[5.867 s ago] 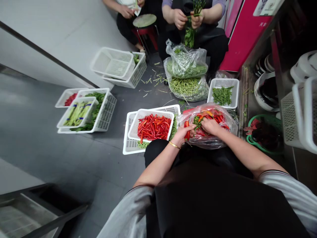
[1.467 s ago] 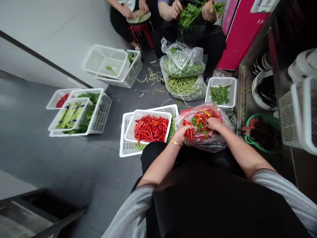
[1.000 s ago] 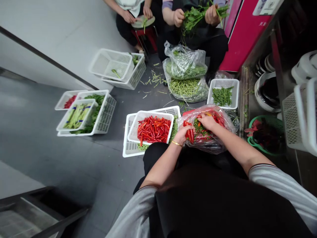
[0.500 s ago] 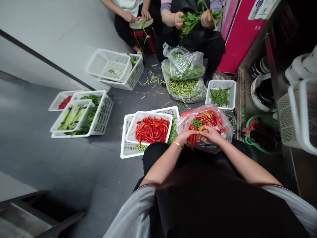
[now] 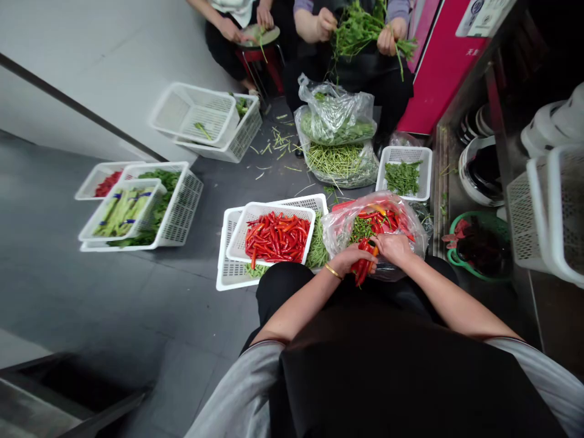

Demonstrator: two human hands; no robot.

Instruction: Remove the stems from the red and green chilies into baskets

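Observation:
An open clear plastic bag (image 5: 331, 234) of red chilies and small green stems rests at my lap. At its near edge my left hand (image 5: 353, 260), with a gold bracelet at the wrist, is closed around several red chilies (image 5: 362, 272). Touching it from the right, my right hand (image 5: 393, 246) has its fingers pinched at the top of these chilies, by an orange one. Left of the bag, a white basket (image 5: 237, 240) heaped with red chilies (image 5: 277, 237) sits on a larger white basket (image 5: 223, 271) holding green beans (image 5: 318, 243).
Two people sit opposite; one person's hands (image 5: 387, 38) hold leafy greens. Filled plastic bags (image 5: 337, 131) stand before them. White baskets (image 5: 182, 210) of vegetables are on the left floor. A small basket (image 5: 426, 176) of leaves and a green basin (image 5: 456, 258) lie to the right.
My left hand has moved slightly down and right, now cupping the chilies from below. My right hand has shifted to their stem end. The other person's greens have shifted and spread. The view has moved slightly.

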